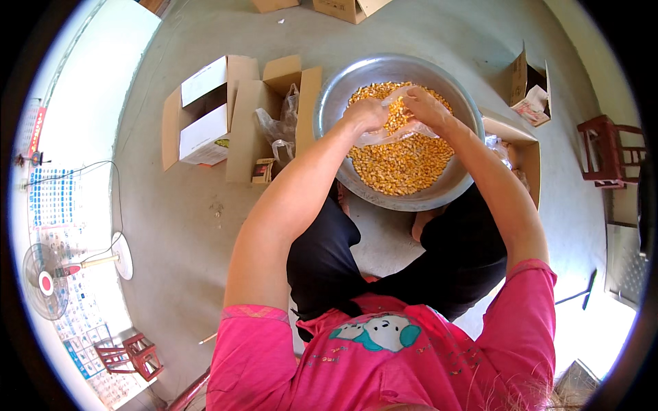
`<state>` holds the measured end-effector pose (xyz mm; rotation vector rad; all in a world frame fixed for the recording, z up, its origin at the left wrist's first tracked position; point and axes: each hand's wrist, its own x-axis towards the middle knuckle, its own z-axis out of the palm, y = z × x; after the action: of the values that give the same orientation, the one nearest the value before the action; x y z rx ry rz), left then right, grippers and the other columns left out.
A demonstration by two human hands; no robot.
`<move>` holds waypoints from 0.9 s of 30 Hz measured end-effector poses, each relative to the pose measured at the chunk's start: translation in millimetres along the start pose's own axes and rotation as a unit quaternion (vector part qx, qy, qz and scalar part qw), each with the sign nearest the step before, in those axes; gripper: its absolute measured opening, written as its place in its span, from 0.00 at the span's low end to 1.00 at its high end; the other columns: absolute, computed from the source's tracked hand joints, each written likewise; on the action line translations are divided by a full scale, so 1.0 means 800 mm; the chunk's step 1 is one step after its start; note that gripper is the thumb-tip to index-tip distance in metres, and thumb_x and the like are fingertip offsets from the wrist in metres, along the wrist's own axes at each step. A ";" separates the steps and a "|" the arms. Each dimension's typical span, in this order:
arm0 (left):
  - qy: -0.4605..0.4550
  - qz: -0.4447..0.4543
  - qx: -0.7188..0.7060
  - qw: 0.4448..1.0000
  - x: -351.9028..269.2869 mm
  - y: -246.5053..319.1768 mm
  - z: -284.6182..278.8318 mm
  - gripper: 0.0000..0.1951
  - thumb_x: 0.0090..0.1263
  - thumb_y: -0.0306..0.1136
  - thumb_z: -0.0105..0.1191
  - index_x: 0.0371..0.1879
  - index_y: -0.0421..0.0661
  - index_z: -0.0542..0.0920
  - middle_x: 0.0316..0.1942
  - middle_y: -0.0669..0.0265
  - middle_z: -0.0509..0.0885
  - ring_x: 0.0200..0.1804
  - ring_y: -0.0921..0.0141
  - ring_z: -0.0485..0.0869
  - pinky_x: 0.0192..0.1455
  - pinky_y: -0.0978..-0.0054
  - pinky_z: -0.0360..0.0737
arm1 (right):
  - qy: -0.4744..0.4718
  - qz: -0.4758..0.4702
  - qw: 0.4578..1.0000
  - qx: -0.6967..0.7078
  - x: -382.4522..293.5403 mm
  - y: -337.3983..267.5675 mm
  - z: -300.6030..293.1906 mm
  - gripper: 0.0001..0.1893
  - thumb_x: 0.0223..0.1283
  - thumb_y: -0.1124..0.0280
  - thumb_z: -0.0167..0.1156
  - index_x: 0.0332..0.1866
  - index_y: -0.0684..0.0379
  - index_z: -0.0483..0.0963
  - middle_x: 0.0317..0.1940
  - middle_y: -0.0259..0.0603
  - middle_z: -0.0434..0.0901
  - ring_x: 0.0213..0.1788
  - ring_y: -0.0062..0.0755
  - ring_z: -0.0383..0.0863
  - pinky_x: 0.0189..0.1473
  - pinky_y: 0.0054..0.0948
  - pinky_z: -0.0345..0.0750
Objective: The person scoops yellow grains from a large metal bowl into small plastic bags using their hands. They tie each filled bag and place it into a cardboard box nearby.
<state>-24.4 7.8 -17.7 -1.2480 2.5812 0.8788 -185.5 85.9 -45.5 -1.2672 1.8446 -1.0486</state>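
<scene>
A wide metal basin (pixel 334 92) stands on the floor before me, holding many loose yellow corn kernels (pixel 403 167). Over the kernels, both hands hold a clear plastic bag (pixel 383 137) by its rim. My left hand (pixel 367 114) grips the bag's left side, fingers closed on the film. On the other side, my right hand (pixel 424 107) has its fingers at the bag's upper right edge. Corn kernels show between the hands, within the bag's mouth. The fingertips are partly hidden by the film and the hands themselves.
Left of the basin stand a cardboard box (pixel 247 123) with plastic bags (pixel 282 123) and a white-sided carton (pixel 204 134). Another open box (pixel 532 154) adjoins the basin's right side. Farther out are a small carton (pixel 519 82), a red wooden chair (pixel 599 149) and a standing fan (pixel 46 282).
</scene>
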 end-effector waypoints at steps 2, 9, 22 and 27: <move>-0.006 -0.011 0.005 1.000 0.001 -0.004 0.000 0.21 0.67 0.43 0.39 0.42 0.43 0.83 0.43 0.50 0.83 0.47 0.55 0.82 0.51 0.60 0.77 | -0.034 0.027 0.996 -0.072 0.000 -0.001 -0.002 0.11 0.62 0.68 0.49 0.36 0.64 0.75 0.27 0.42 0.78 0.27 0.30 0.80 0.27 0.26 0.77; -0.012 0.025 -0.023 0.999 0.010 -0.018 0.009 0.22 0.70 0.43 0.36 0.40 0.38 0.80 0.32 0.46 0.83 0.35 0.54 0.83 0.41 0.56 0.77 | -0.396 0.023 0.895 -0.203 -0.042 0.027 0.006 0.16 0.61 0.63 0.50 0.35 0.68 0.76 0.28 0.51 0.80 0.27 0.38 0.81 0.29 0.33 0.79; -0.011 0.000 -0.016 1.000 0.002 -0.017 0.004 0.20 0.70 0.44 0.38 0.41 0.41 0.80 0.29 0.51 0.83 0.32 0.58 0.83 0.38 0.59 0.77 | -0.449 -0.037 0.806 -0.384 -0.107 0.028 0.077 0.20 0.57 0.57 0.51 0.39 0.66 0.77 0.35 0.60 0.80 0.40 0.58 0.80 0.46 0.47 0.75; -0.025 -0.008 -0.024 0.999 0.000 -0.008 -0.002 0.21 0.70 0.44 0.38 0.42 0.41 0.80 0.29 0.51 0.83 0.31 0.59 0.82 0.37 0.60 0.77 | -0.443 -0.077 0.826 -0.341 -0.114 0.036 0.089 0.18 0.55 0.60 0.53 0.38 0.67 0.75 0.35 0.60 0.79 0.40 0.58 0.79 0.45 0.46 0.74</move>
<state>-18.9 3.7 -19.2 -1.2409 2.5214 0.9621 -108.3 161.1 -97.1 -1.8923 1.3638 0.2519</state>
